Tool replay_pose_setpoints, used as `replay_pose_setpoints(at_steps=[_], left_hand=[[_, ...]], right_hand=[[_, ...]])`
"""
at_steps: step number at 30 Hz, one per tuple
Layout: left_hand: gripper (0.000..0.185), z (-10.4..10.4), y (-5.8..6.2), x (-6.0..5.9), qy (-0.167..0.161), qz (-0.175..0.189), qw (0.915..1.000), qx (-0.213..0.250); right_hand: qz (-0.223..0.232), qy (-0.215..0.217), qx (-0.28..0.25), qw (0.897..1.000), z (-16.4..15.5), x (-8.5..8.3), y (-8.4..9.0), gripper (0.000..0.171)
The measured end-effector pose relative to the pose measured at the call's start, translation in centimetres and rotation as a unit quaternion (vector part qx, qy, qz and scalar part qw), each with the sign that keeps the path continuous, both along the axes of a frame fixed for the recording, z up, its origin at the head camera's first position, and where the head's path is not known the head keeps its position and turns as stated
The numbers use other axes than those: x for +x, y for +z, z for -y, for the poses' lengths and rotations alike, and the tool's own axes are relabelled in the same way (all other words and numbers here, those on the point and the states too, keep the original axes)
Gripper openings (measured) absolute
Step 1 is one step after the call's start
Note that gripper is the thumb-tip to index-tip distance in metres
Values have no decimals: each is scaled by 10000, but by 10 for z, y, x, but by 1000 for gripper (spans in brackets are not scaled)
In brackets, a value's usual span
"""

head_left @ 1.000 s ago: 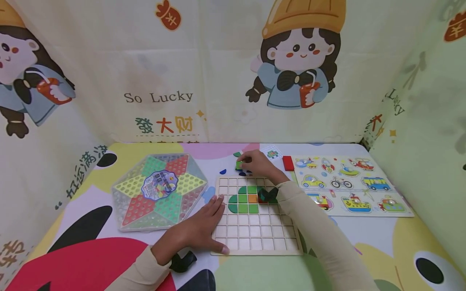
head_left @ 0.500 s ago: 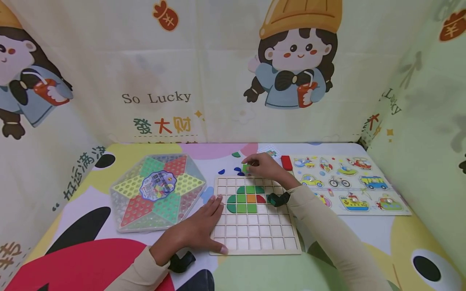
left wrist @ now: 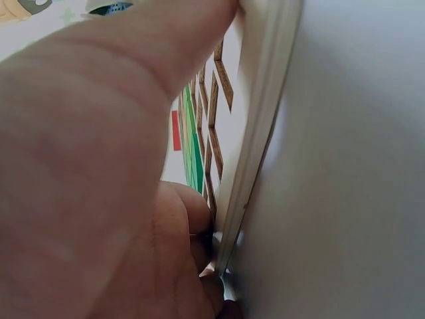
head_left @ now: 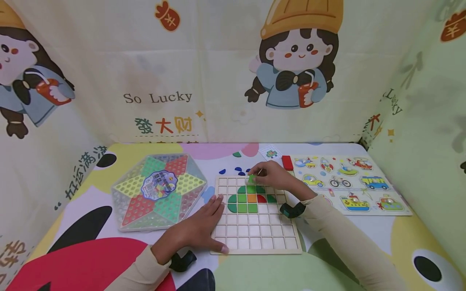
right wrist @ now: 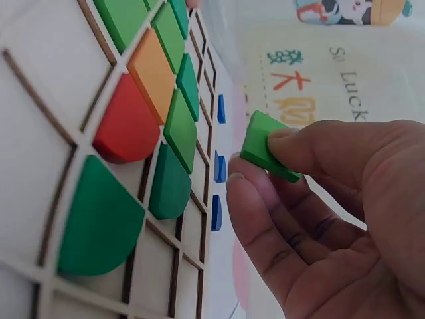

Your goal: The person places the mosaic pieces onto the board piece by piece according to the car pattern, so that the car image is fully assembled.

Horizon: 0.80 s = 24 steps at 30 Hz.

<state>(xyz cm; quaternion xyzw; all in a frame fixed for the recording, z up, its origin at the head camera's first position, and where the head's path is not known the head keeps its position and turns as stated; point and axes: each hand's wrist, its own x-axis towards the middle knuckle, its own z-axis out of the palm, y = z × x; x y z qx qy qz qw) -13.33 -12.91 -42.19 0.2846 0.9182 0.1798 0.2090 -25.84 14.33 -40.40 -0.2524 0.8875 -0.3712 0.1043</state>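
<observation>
Hands check out: your left hand [head_left: 198,230] lies flat, bracing the grid board [head_left: 255,236], your right hand [head_left: 274,174] pinches the green tile [right wrist: 265,145] above its top rows; lower it square into an empty cell.

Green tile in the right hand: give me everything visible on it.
The small light green square tile is flat and thick-edged, with a matte painted look, likely wood, though the material is not certain. The right hand pinches it between thumb and fingertips, tilted on edge rather than lying flat. It hangs above the far rows of the pale wooden grid board, near the green pieces already seated there, and is not yet in a cell. Only the fingers touch it.
</observation>
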Motion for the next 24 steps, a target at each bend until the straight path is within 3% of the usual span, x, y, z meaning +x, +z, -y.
replay_pose_setpoints(at_steps=[18,24], left_hand=[[117,2,0,-2,-98,62,9998,134],[118,1,1,0,-65,-67,9999,-69]], right_hand=[[390,820,-91,9958,-23,40,-1,17],[485,964,-86,9941,-23,52,-1,18]])
